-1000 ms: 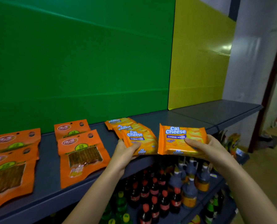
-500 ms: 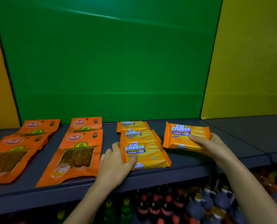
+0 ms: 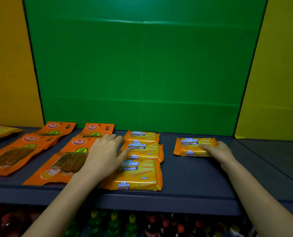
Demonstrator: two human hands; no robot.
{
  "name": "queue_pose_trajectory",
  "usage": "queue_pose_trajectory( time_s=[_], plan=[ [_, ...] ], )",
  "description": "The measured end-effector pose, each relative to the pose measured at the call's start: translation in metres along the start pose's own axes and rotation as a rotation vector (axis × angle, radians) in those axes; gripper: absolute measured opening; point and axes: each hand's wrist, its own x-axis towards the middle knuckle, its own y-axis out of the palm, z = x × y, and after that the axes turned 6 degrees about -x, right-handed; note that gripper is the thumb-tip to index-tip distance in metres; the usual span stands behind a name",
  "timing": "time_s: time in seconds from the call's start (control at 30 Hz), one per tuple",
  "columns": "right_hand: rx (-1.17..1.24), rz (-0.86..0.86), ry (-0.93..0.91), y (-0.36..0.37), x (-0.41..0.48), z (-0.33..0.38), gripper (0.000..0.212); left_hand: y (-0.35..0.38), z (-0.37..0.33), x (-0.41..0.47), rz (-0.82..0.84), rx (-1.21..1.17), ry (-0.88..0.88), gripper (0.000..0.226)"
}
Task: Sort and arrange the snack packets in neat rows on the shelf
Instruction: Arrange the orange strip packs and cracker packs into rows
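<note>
On the grey shelf [image 3: 193,182] three Cal Cheese wafer packets lie one behind another: the front one [image 3: 138,177], the middle one [image 3: 145,149] and the back one [image 3: 143,135]. My left hand [image 3: 104,156] rests flat over their left ends, fingers spread and straight. A fourth Cal Cheese packet [image 3: 191,146] lies apart to the right, near the back of the shelf. My right hand [image 3: 217,151] grips its right end, thumb on top. Orange dried-snack pouches [image 3: 62,161] lie in rows to the left.
More orange pouches [image 3: 19,153] and a yellow packet [image 3: 0,132] lie at the far left. Green and yellow panels form the back wall. Bottles [image 3: 113,221] stand on the lower shelf below the front edge. Bare grey shelf stretches right of the single packet.
My right hand has carried the single packet back and set it down on the shelf to the right. My left hand has slid forward over the packet column. The camera has come closer.
</note>
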Motion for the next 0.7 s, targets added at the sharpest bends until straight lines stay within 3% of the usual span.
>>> queue_pose_trajectory(
  time_s=[0.13, 0.53, 0.7],
  plan=[
    [-0.138, 0.000, -0.044, 0.009, 0.021, 0.005, 0.042, 0.004, -0.003, 0.009, -0.018, 0.054, -0.010, 0.037],
    [-0.369, -0.137, -0.050, 0.031, 0.037, 0.016, 0.059, 0.003, 0.008, 0.012, -0.036, 0.114, -0.106, 0.033],
    [-0.388, -0.134, -0.341, 0.025, 0.011, 0.038, 0.046, -0.007, 0.019, -0.004, -0.073, 0.140, -0.106, 0.031]
  ],
)
